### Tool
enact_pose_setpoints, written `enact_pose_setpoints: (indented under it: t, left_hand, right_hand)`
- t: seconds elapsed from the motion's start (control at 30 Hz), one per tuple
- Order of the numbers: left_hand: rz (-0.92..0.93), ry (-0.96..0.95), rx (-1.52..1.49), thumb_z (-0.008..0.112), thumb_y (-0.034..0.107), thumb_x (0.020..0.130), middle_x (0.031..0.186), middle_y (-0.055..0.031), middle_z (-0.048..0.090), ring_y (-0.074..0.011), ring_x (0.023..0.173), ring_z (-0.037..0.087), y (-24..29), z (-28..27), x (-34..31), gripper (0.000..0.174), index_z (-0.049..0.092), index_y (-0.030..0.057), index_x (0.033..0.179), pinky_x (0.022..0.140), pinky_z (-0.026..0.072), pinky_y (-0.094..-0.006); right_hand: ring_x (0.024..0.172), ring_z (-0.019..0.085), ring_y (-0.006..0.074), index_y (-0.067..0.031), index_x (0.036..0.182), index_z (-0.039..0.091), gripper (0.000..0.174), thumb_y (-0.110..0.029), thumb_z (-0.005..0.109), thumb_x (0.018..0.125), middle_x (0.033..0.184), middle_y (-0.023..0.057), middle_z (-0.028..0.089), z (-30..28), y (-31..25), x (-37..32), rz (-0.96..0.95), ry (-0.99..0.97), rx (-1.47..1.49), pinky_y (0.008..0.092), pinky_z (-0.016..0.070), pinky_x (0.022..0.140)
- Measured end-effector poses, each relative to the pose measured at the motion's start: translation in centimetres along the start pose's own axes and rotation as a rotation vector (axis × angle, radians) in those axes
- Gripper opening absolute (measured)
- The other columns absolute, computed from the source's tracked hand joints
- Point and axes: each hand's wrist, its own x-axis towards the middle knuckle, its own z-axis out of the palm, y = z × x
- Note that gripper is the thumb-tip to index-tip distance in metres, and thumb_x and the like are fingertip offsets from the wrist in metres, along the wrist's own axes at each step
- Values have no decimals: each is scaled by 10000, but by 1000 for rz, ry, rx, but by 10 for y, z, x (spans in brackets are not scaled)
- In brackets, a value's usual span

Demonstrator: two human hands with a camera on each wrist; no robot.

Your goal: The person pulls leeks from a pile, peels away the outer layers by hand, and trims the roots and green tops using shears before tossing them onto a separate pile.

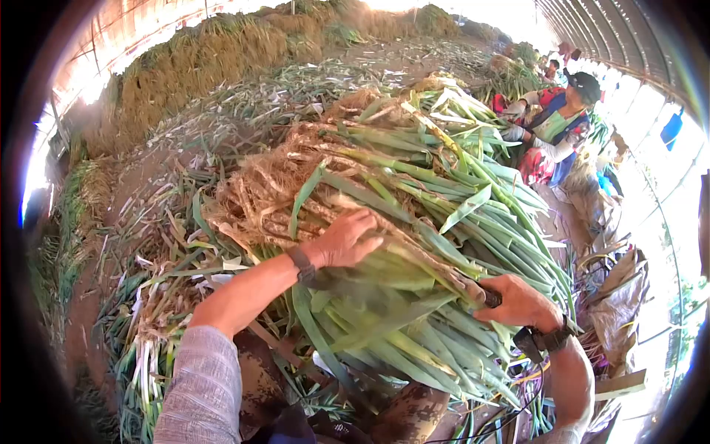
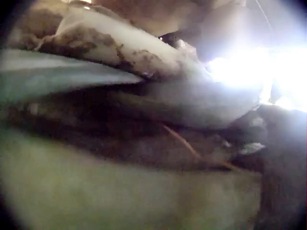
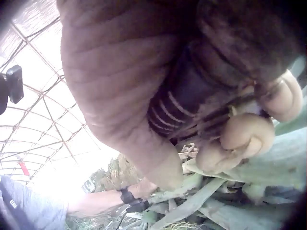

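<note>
A big heap of leeks (image 1: pixel 370 155) lies before me, brown roots to the left and green leaves to the right. Over its near side my left hand (image 1: pixel 344 240) reaches among the stalks with fingers loosely bent, nothing visible between finger and thumb. The left wrist view has a soil-streaked pale stalk (image 2: pixel 115 43) close below that hand. At the right of the heap, my right hand (image 1: pixel 518 300) grips a dark tool handle (image 3: pixel 175 110) with pale rings round it. Whatever the handle carries is hidden. Below the hands, blurred green leaves (image 1: pixel 384 296) spread toward my knees.
Loose leaves and trimmings (image 1: pixel 177 185) litter the ground at left. A tall bank of piled leeks (image 1: pixel 214 55) runs along the far left. A person in a dark cap (image 1: pixel 558 126) works at the heap's far right. Crumpled sacking (image 1: pixel 617 296) stands on the right.
</note>
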Motion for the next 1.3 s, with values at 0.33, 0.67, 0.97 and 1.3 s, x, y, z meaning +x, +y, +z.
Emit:
enact_pose_setpoints:
  t: [0.33, 0.67, 0.97, 1.3]
  left_hand:
    - [107, 106, 234, 653, 548, 850, 983, -172, 669, -356, 919, 623, 40, 32, 27, 600, 663, -21, 1038, 887, 447, -447]
    - [356, 107, 87, 731, 447, 817, 1014, -122, 573, -285, 999, 521, 57, 8, -47, 531, 607, 20, 1108, 920, 408, -426]
    - [165, 265, 80, 743, 303, 828, 1290, -143, 532, -317, 1304, 443, 37, -8, -65, 542, 561, 43, 1267, 1132, 323, -481]
    - [-18, 391, -155, 687, 188, 868, 970, -137, 703, -299, 954, 654, 72, 21, -84, 212, 695, 22, 998, 873, 468, -417]
  right_hand:
    - [644, 564, 237, -48, 1083, 694, 460, -387, 743, 777, 728, 132, 642, -17, 13, -6, 247, 49, -128, 400, 453, 654]
    - [674, 543, 147, -76, 1065, 698, 398, -344, 797, 787, 704, 52, 593, 13, -18, -68, 120, -210, 129, 331, 447, 652]
    - [626, 591, 317, -36, 972, 665, 367, -309, 776, 752, 696, 172, 614, 32, -36, -61, 191, 37, -56, 431, 469, 636]
    - [686, 622, 423, -68, 925, 673, 302, -324, 708, 770, 697, 195, 637, 20, -72, -35, 67, 57, -351, 492, 485, 646]
